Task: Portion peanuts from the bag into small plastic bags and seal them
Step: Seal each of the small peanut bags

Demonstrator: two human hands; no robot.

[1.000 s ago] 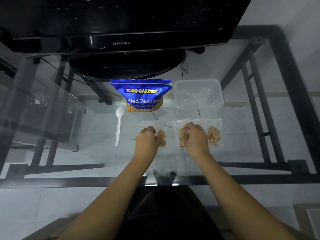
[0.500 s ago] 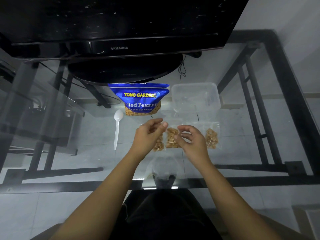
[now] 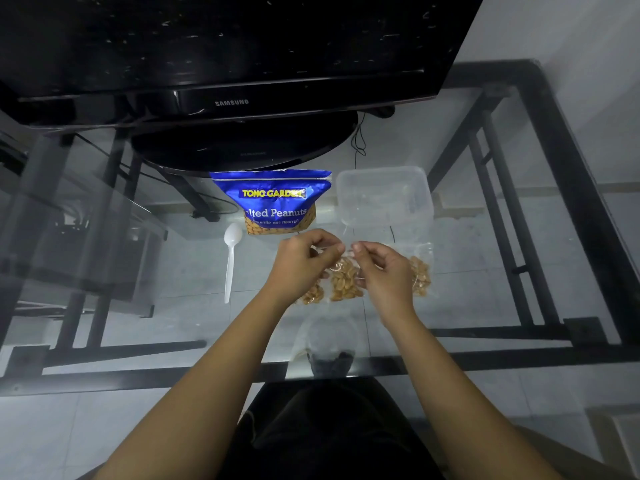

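Peanut bag [image 3: 270, 202]: blue pouch, yellow "TONG GARDEN" label, "Salted Peanuts" partly readable, peanut picture along its lower edge. It stands upright at centre frame, just below the TV [image 3: 232, 46] base. Can't tell if the top is open or zipped.

Held bag [image 3: 344, 280]: small clear plastic bag at centre frame, between the two hands, with a clump of tan peanuts in its lower half. The top edge is up between the fingertips; the lower part is at or near the glass, and contact is unclear.

Left hand [image 3: 301, 268]: fingers curled, thumb and forefinger pinching the top left of the held bag. Right hand [image 3: 384, 271]: same pose, pinching the top right. The fingertips of the two hands are close together, nearly meeting at the bag's mouth. Can't tell if the strip is sealed.

Left bag [image 3: 313, 294]: small clear bag with peanuts, lying flat, partly hidden under the left hand, just beside the held bag. Right bag [image 3: 420, 275]: small clear bag with peanuts, flat on the glass, partly behind the right hand.

White plastic spoon [image 3: 230, 261] lies left of the hands, bowl toward the top of the frame. Clear empty-looking tub [image 3: 384, 195] sits right of the peanut bag. Some clear plastic [image 3: 325, 337] lies lower centre, near the table [image 3: 156, 306] edge. The table is glass with a black frame.
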